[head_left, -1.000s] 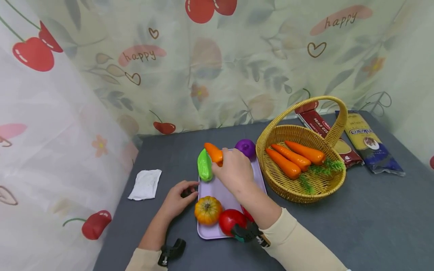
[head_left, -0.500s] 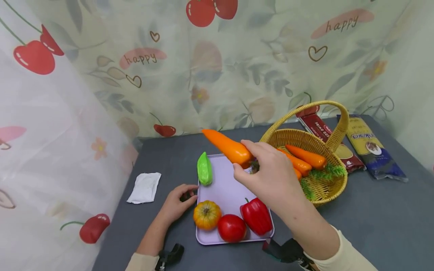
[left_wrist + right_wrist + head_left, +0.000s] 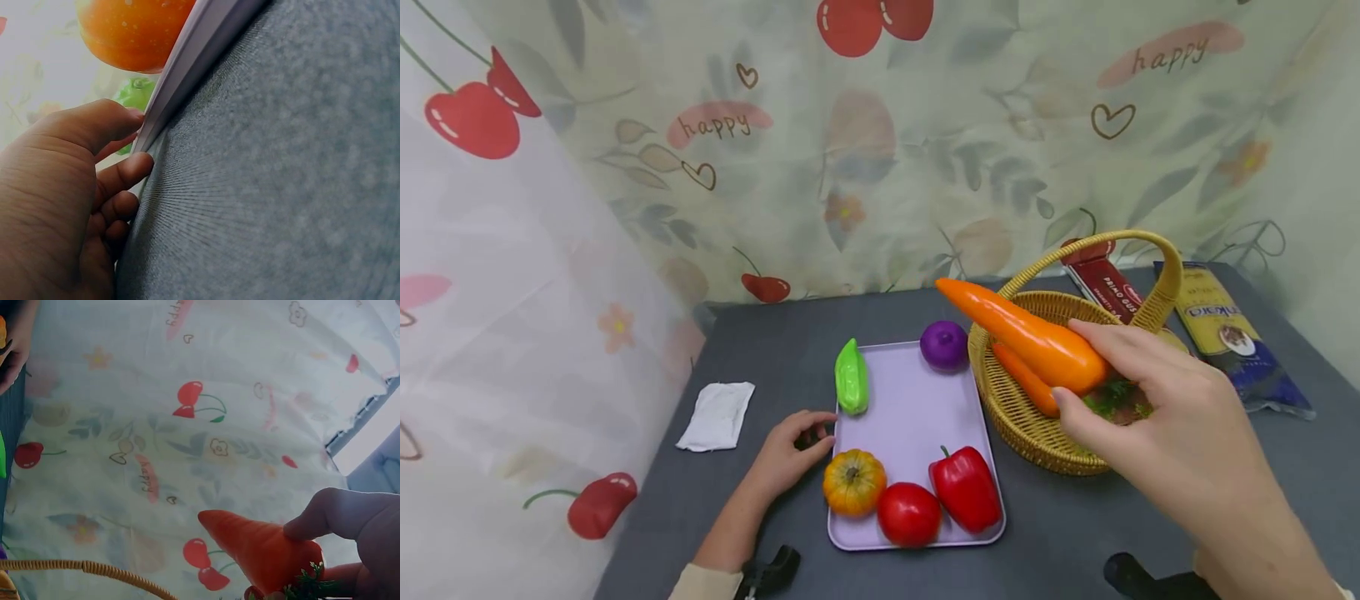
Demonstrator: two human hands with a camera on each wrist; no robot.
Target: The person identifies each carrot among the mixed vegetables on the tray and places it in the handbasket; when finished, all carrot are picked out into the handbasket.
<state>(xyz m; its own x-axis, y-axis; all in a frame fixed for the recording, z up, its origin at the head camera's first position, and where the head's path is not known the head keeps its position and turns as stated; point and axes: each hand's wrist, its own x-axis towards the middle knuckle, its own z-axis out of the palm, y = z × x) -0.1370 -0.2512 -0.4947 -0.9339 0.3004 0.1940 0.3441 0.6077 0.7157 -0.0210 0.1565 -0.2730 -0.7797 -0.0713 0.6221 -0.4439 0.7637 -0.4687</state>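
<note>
In the head view my right hand (image 3: 1180, 425) holds an orange carrot (image 3: 1030, 333) between thumb and fingers, above the wicker basket (image 3: 1011, 429). The right wrist view shows the carrot's (image 3: 259, 547) green leafy end by the fingers. Another carrot (image 3: 1022, 379) lies in the basket, the rest of its contents mostly hidden. My left hand (image 3: 790, 450) rests beside the lilac tray (image 3: 902, 425), fingertips touching its left edge, fingers loosely bent. On the tray are a green vegetable (image 3: 852, 379), a purple onion-like vegetable (image 3: 943, 346), a small pumpkin (image 3: 854, 483), a tomato (image 3: 909, 515) and a red bell pepper (image 3: 966, 490).
A white folded packet (image 3: 715, 417) lies left of the tray on the dark grey table. Behind the basket are a red pasta pack (image 3: 1101, 283) and a yellow-and-blue pack (image 3: 1225, 325). The basket's tall handle (image 3: 1165, 292) arches upward. A patterned curtain (image 3: 880, 167) hangs behind.
My right hand has lifted the carrot from the tray's far left part and carried it right, over the basket. The left hand has stayed at the tray's edge.
</note>
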